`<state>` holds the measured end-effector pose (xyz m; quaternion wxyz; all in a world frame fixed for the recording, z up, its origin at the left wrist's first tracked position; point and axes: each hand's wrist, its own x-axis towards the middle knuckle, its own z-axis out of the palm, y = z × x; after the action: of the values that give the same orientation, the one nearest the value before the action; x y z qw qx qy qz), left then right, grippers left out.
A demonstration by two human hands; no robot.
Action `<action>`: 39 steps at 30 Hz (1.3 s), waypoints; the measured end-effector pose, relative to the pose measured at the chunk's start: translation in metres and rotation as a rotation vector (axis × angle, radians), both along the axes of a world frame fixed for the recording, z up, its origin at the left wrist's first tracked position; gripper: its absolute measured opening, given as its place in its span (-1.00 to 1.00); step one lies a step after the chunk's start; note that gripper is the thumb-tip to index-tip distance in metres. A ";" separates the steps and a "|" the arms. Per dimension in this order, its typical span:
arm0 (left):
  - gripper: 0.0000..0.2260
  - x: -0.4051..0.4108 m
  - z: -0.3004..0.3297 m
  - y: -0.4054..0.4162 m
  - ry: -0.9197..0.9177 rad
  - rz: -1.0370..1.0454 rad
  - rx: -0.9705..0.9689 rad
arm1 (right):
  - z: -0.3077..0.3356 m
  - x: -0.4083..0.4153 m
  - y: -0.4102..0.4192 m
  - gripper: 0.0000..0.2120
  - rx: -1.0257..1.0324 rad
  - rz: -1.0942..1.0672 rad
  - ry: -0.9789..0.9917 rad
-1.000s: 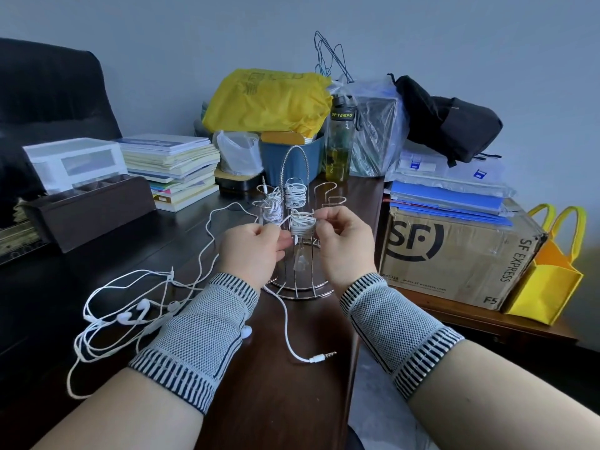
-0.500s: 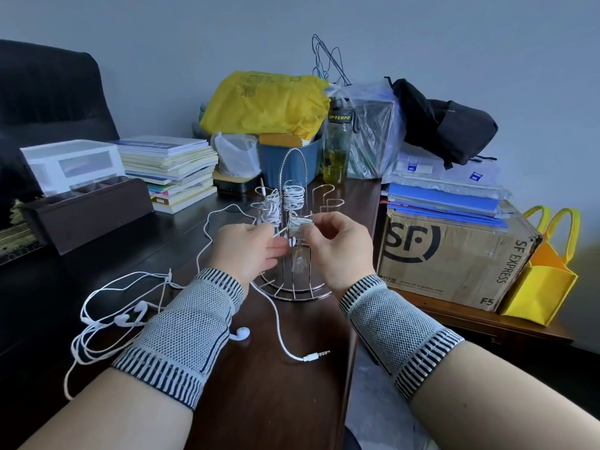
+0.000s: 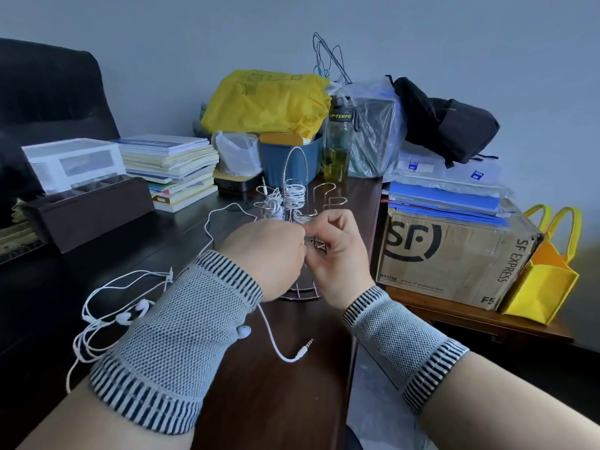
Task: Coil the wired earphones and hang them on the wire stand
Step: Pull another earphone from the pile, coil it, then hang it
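- Both hands meet at frame centre, in front of the stand. The left hand has its fingers curled toward the right, knuckles to the camera; what they pinch is hidden behind the hand, so I cannot tell its grip for sure.
- The right hand has thumb and forefinger curled on a small coil of white cord, held at an arm of the stand just above the fingers.
- The coil's turns run roughly across the frame; the stand arm it goes on lies just behind and above the fingertips, so both hands are equally close and the right one is the one carrying it.
- Two more coils already hang on the stand, above the hands, toward upper centre.
- A loose cord runs down from under the left wrist to a plug lying on the desk at lower centre.
- A tangle of earphones lies on the desk at lower left, partly under the left wristband, still to be coiled.
- My judgement: the coil in hand is being seated; the trailing plug end may still need tucking before letting go.
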<state>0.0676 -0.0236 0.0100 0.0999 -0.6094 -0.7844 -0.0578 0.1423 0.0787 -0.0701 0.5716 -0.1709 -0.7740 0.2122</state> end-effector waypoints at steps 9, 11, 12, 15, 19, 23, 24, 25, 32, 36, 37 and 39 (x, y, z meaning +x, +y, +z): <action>-0.78 -0.029 0.006 -0.004 -0.475 -0.098 0.150 | 0.008 0.006 -0.003 -0.76 -0.358 0.056 0.114; -0.78 -0.035 0.003 -0.003 -0.552 -0.075 0.234 | 0.010 0.006 -0.003 -0.82 -0.522 0.103 0.175; -0.77 -0.036 0.001 -0.002 -0.598 -0.057 0.298 | 0.011 0.006 -0.003 -0.84 -0.584 0.113 0.193; -0.70 -0.034 -0.005 0.004 -0.673 0.001 0.468 | 0.013 0.004 0.000 -0.82 -0.698 0.106 0.225; -0.68 -0.030 -0.016 0.014 -0.697 0.084 0.612 | 0.015 0.000 0.000 -0.77 -0.815 0.186 0.287; -0.61 -0.026 -0.022 0.017 -0.715 0.170 0.632 | 0.018 -0.003 0.000 -0.69 -0.798 0.125 0.245; -0.59 -0.025 -0.023 0.018 -0.718 0.186 0.612 | 0.019 -0.005 0.001 -0.69 -0.788 0.088 0.224; -0.58 -0.025 -0.023 0.018 -0.725 0.202 0.590 | 0.021 -0.005 0.002 -0.70 -0.779 0.052 0.204; -0.57 -0.024 -0.030 0.020 -0.942 0.222 0.514 | 0.032 -0.009 0.007 -0.69 -0.782 -0.064 0.122; -0.55 -0.029 -0.032 0.019 -0.986 0.195 0.493 | 0.033 -0.008 0.009 -0.72 -0.812 -0.063 0.111; -0.56 -0.030 -0.032 0.018 -0.981 0.182 0.479 | 0.032 -0.008 0.009 -0.74 -0.806 -0.067 0.111; -0.55 -0.030 -0.031 0.017 -0.969 0.150 0.458 | 0.030 -0.008 0.009 -0.80 -0.789 -0.080 0.135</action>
<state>0.0377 -0.0066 -0.0211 -0.1392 -0.4180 -0.7494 -0.4943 0.1342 0.0873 -0.0399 0.5196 -0.3928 -0.5865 0.4813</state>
